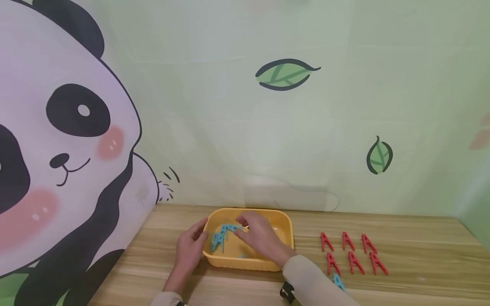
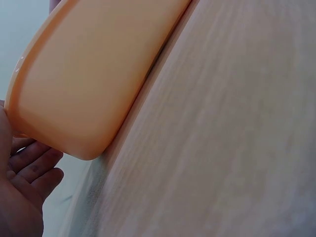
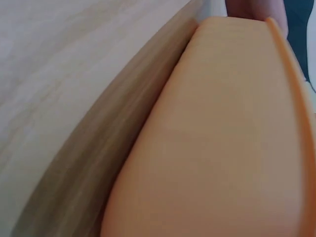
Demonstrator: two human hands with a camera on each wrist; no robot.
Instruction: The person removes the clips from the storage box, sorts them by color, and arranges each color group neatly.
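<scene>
A yellow plastic basin [image 1: 245,262] stands on the table with several light-blue clothespins [image 1: 219,239] inside, most of them heaped toward its left end. My left hand [image 1: 190,247] holds the basin's left rim, thumb at the edge and fingers along the outside wall. In the left wrist view, the fingers [image 2: 37,165] extend below the rim. My right hand [image 1: 260,236] reaches over the right front of the basin, thumb and index finger parted beside the blue clothespins. The right wrist view shows the basin's outer wall [image 3: 212,133] but not the right hand's fingertips.
Several red clothespins [image 1: 352,262] lie in two rows on the wooden table [image 1: 428,255], right of the basin. Below them, a single blue clothespin [image 1: 338,281] is partly hidden by the right sleeve [image 1: 311,280]. Behind the table hangs a green backdrop [image 1: 214,127] with a panda print.
</scene>
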